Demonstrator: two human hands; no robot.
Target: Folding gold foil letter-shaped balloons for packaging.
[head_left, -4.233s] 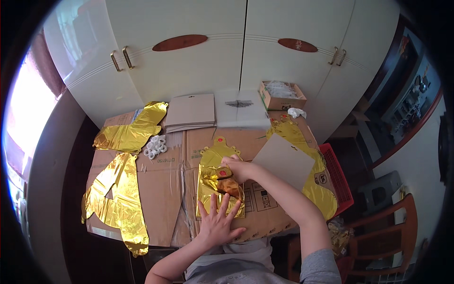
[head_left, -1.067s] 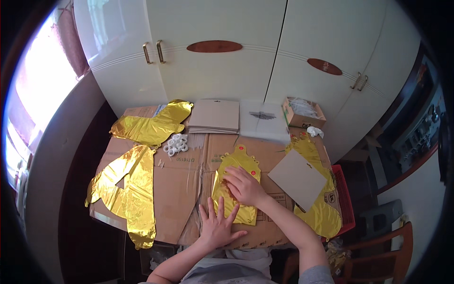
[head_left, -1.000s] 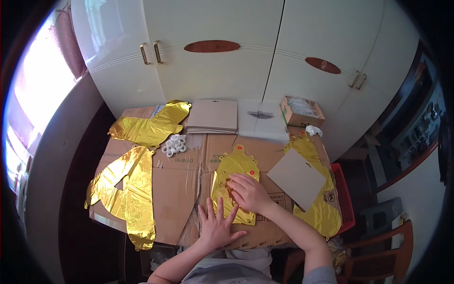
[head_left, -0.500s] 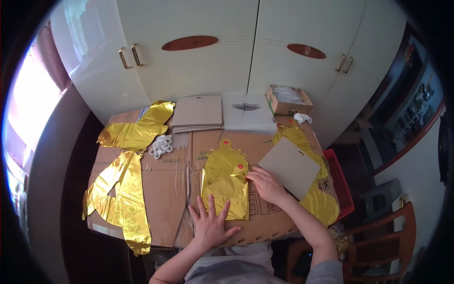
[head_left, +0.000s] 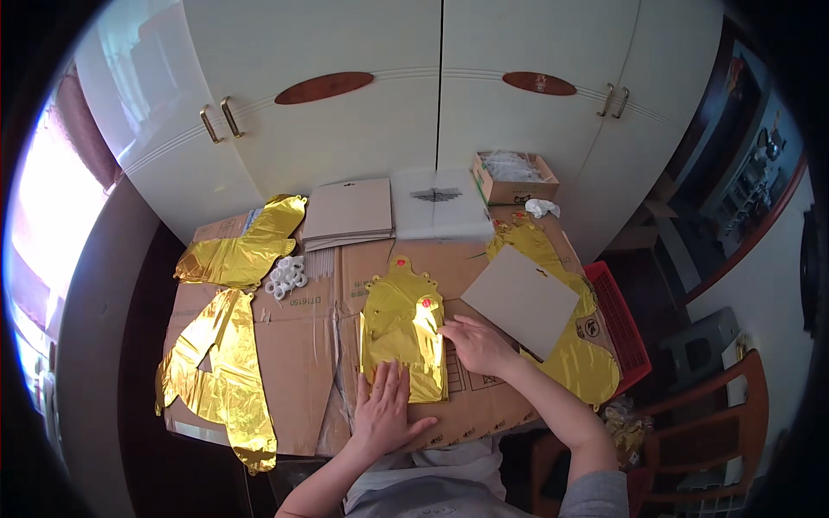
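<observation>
A folded gold foil balloon (head_left: 399, 324) with small tabs and two red dots lies flat on the cardboard in front of me. My left hand (head_left: 382, 419) rests palm down on its lower left part, fingers stretched out and close together. At the balloon's right edge is my right hand (head_left: 477, 348), its extended fingertips touching the foil and nothing visibly gripped. Just beyond that hand, a grey-beige card (head_left: 522, 302) with a small hang slot lies tilted over another gold foil balloon (head_left: 580, 371).
More gold foil balloons (head_left: 229, 345) lie at the left, one overhanging the near edge. White rings (head_left: 286, 276) sit beside thin white sticks. Behind are a stack of cards (head_left: 347, 211), a clear plastic stack (head_left: 434, 205) and a box of plastic pieces (head_left: 515, 180). A red basket (head_left: 623, 324) stands right.
My left hand's spread fingers have come together and moved onto the foil's lower part. My right hand stays at the right edge. The whole view has shifted slightly.
</observation>
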